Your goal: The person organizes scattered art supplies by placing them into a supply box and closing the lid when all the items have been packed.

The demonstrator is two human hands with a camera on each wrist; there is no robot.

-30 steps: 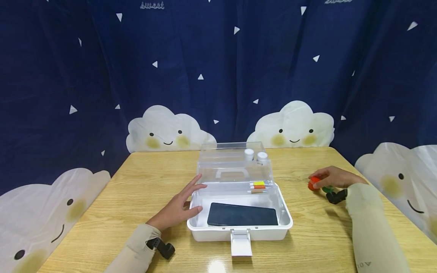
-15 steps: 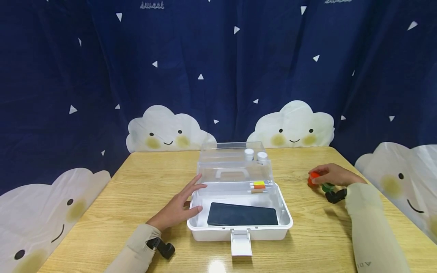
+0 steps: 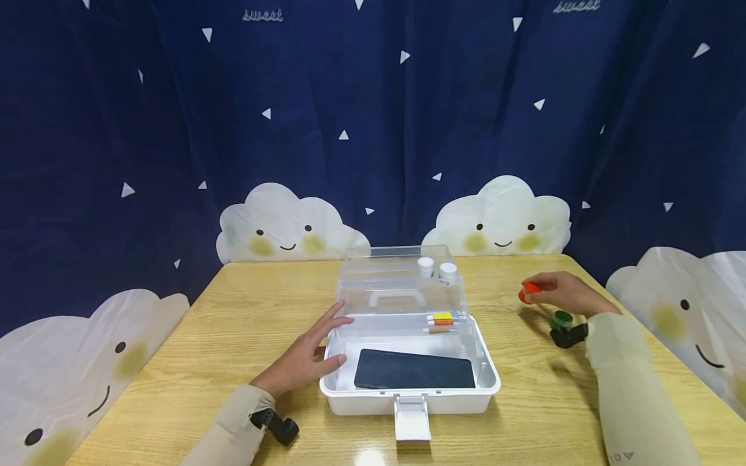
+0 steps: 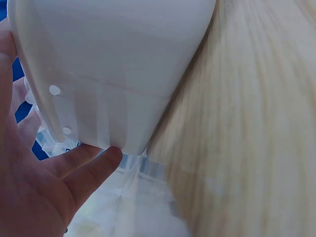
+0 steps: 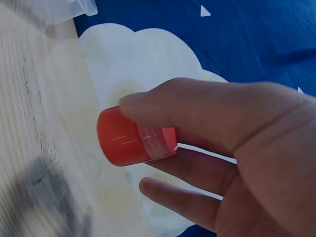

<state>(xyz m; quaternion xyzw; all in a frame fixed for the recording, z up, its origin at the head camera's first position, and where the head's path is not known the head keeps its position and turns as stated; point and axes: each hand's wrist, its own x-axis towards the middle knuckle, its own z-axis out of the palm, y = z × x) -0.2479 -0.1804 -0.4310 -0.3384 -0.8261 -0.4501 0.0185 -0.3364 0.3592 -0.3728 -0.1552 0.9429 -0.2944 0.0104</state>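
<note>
My right hand (image 3: 564,292) pinches a small red pot (image 3: 529,292) between thumb and fingers at the table's right side. In the right wrist view the red pot (image 5: 123,138) lies tilted on its side, with a clear band beneath its red cap. A similar green pot (image 3: 561,320) stands on the table, just below that hand. My left hand (image 3: 303,359) rests at the left end of an open white box (image 3: 373,404), fingers spread and thumb over the rim. In the left wrist view two fingers (image 4: 94,173) lie straight against the box's outer wall.
Inside the box lies a flat dark tablet-like slab (image 3: 414,370). Several thin markers (image 3: 441,321) lie in its lid side. The clear lid (image 3: 402,294) is tipped back, with two white-capped bottles (image 3: 447,270) behind it. A latch flap (image 3: 412,417) hangs at the front.
My right hand has raised the red pot off the table and carried it slightly left and away, apart from the green one. The left hand stays where it was.
</note>
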